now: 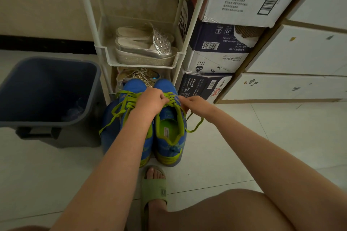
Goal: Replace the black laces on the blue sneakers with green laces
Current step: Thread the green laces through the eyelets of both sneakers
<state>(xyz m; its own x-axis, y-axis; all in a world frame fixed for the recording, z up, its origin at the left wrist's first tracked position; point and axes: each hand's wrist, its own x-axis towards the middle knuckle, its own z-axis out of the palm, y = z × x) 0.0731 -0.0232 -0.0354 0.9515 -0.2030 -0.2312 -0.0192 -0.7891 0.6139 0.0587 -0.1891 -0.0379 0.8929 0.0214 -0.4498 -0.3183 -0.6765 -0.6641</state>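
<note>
We found the blue sneakers [170,137] side by side on the floor just in front of the rack [105,56], both threaded with green laces [196,127]; the left hand [152,99] pinched a crossing at the end nearer the rack; the right hand [195,106] pinched a loose end beside it; we judged an uneven pull could leave one end short or slacken the crossings.

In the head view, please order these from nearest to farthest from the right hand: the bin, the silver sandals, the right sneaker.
1. Right sneaker, beside the right hand.
2. Silver sandals, on the shelf behind.
3. Bin, far left.
</note>
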